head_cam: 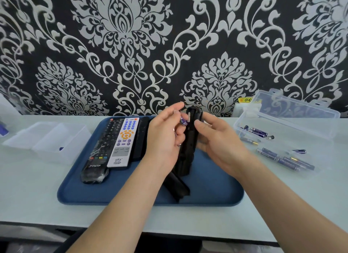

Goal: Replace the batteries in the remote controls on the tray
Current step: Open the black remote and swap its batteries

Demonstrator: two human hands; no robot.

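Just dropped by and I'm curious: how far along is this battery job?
Early to midway, I'd guess. A black cover already lies off on the tray. Right hand holds a black remote upright; left hand pinches a battery at its open back. Two remotes on the tray look untouched.

I see dark blue tray [216,194] on pale blue-white desk [37,201]. Wallpaper [169,45]: black, silver damask. Remotes: one black [99,149], one white [123,141] with blue, orange buttons. Batteries [282,158] dark blue, maybe purple, gold tips. Clear box [288,117].
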